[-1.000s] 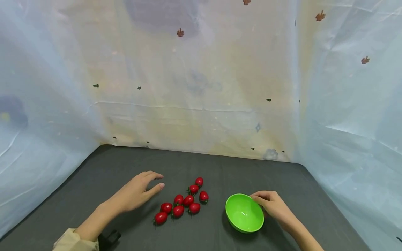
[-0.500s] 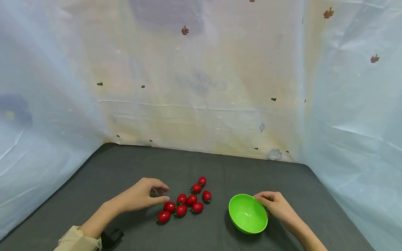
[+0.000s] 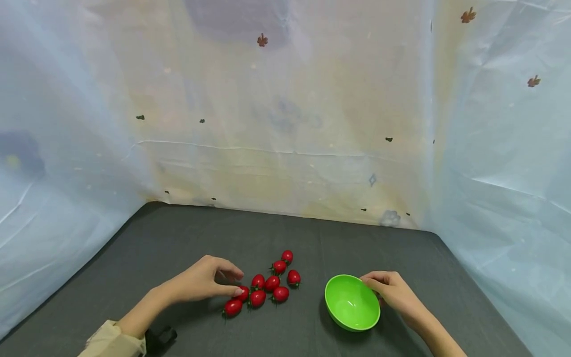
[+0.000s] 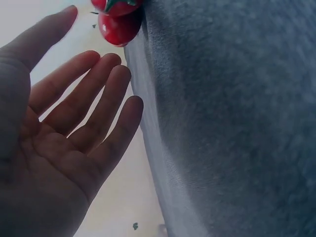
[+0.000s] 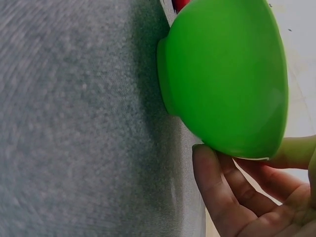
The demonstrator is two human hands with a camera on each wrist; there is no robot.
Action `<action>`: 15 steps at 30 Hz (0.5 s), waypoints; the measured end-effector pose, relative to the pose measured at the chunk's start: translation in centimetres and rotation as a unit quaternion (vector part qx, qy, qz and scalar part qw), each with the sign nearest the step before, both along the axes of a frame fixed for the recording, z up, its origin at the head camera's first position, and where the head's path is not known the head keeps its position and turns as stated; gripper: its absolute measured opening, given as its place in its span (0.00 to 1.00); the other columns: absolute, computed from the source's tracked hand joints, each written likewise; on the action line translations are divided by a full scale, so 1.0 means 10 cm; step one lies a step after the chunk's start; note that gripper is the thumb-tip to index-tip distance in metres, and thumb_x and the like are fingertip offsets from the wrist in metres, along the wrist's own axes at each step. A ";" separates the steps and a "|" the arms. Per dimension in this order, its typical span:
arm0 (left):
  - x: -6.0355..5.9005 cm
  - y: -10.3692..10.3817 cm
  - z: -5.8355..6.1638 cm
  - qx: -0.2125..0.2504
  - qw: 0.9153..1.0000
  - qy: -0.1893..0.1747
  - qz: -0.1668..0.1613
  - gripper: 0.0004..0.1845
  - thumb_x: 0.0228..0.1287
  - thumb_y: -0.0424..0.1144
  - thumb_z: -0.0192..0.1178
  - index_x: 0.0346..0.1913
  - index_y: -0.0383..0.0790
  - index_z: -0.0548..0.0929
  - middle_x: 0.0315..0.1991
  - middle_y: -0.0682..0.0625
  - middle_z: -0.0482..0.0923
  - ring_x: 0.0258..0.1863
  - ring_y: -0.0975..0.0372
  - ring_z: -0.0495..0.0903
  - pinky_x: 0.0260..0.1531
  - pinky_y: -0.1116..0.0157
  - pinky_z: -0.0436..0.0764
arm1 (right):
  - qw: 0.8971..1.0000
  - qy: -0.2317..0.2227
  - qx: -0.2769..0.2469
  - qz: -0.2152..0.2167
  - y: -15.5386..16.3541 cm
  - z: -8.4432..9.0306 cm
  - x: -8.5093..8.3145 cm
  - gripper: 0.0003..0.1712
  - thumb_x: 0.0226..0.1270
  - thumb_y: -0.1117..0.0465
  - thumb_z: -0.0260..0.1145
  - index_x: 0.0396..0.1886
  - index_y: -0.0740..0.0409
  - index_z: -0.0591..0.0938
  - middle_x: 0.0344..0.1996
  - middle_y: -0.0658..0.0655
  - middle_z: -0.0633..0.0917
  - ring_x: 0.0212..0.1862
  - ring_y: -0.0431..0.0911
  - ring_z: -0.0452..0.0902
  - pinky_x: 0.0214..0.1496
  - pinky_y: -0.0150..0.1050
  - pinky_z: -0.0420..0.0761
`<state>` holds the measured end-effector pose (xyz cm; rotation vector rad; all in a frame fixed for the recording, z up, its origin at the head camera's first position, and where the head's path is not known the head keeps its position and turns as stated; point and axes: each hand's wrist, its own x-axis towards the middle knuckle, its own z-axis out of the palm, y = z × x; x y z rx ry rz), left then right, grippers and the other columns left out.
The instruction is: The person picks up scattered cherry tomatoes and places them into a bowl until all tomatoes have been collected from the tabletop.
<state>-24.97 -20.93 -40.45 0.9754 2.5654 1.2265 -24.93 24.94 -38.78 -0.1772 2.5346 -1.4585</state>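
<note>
Several red cherry tomatoes (image 3: 272, 283) with green stems lie loosely grouped on the dark cloth. My left hand (image 3: 196, 281) hovers at the group's left side, its thumb tip overlapping one tomato (image 3: 244, 293) in the head view. In the left wrist view the fingers (image 4: 111, 98) are spread and relaxed, with nothing between them and the thumb; two tomatoes (image 4: 120, 28) show beyond the fingertips. To the right, a bright green bowl (image 3: 352, 303) stands upright with its inside bare. My right hand (image 3: 392, 293) pinches its right side, thumb at the rim and fingers under the outer wall.
A dark grey cloth (image 3: 200, 228) covers the table. Pale patterned sheeting (image 3: 285, 124) hangs behind it and along both sides. A black object (image 3: 161, 339) sits beneath my left wrist, by the light sleeve.
My left hand has come down and to the right, from beside the tomatoes to right at the leftmost ones, with its fingers drawing in. The right hand keeps hold of the bowl.
</note>
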 end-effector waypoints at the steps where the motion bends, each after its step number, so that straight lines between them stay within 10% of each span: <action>1: 0.00 0.00 -0.01 0.003 1.000 -0.004 -0.002 0.22 0.61 0.53 0.69 0.51 0.41 0.86 0.47 0.52 0.84 0.43 0.62 0.83 0.42 0.64 0.81 | 1.000 0.000 0.000 0.003 0.00 0.00 0.00 0.15 0.74 0.58 0.60 0.47 0.64 0.86 0.23 0.54 0.76 0.25 0.45 0.68 0.25 0.39 0.72; 15: -0.02 0.05 -0.07 0.008 0.999 -0.029 -0.011 0.19 0.63 0.49 0.68 0.51 0.40 0.85 0.44 0.58 0.84 0.41 0.65 0.83 0.40 0.66 0.82 | 1.000 -0.001 0.002 0.005 0.01 -0.02 -0.01 0.15 0.76 0.60 0.57 0.49 0.66 0.85 0.25 0.55 0.78 0.25 0.46 0.67 0.25 0.40 0.71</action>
